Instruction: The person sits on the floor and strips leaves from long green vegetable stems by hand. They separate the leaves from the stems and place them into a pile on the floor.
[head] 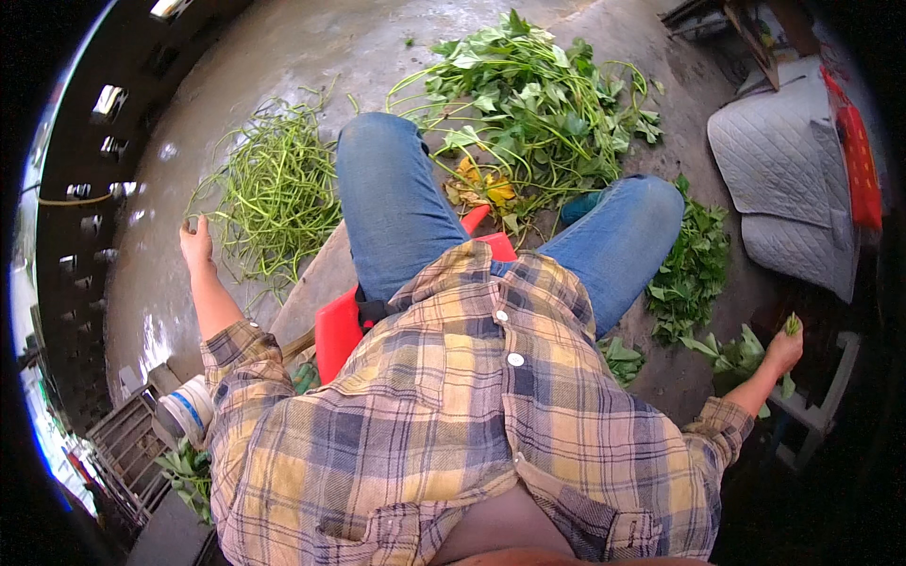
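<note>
On the left, my left hand (197, 237) is at the outer edge of a tangled pile of thin green stems (279, 184). One stem curves close to its fingertips; whether they pinch it is unclear. At the far right, my right hand (786, 348) is closed around a bunch of leafy greens (740, 357), the stem ends above the fist and the broad leaves hanging beside and below it. Beyond my knees lies a large heap of leafy vines (524, 106), with yellowed leaves (488, 185) at its near side. More leafy greens (690, 272) lie right of my right knee.
I sit on a red plastic seat (337, 336) over a wet concrete floor (297, 35). A grey quilted cover (778, 156) and a red bag (860, 166) are at the right, above a grey plastic stool (814, 410). A slatted crate (131, 449) and a white container (187, 410) stand lower left.
</note>
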A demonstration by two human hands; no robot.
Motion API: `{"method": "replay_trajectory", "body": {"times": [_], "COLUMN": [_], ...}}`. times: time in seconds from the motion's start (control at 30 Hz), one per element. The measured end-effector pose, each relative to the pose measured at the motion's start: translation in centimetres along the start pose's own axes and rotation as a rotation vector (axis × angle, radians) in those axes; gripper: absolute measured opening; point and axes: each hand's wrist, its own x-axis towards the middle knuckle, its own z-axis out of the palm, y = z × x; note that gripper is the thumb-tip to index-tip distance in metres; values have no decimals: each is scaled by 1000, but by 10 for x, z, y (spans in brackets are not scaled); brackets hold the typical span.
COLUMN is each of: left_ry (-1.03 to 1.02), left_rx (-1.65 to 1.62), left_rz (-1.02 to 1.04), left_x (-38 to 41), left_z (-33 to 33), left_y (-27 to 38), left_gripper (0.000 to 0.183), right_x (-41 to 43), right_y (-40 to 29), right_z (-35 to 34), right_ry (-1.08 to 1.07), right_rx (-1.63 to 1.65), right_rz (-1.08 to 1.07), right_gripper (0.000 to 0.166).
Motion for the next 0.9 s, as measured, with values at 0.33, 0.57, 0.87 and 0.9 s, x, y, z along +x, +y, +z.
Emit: {"method": "replay_trajectory", "body": {"times": [0.33, 0.57, 0.87, 0.9], "left_ry": [-158, -250, -473, -484], "left_rx": [-18, 3, -12, -20], "left_rz": [478, 684, 731, 720], "left_x": [-25, -60, -83, -87], "left_z": [72, 100, 93, 91], "left_y": [163, 222, 241, 242], "left_gripper": [54, 50, 49, 49], "right_x": [-145, -365, -457, -455], "right_y": [161, 250, 128, 122], "right_z": [-40, 21, 65, 67], "right_ry": [-407, -830, -1160, -1167], "right_rx": [-588, -413, 72, 96], "right_rz": [125, 117, 6, -10], "right_gripper": [26, 23, 27, 28]}}
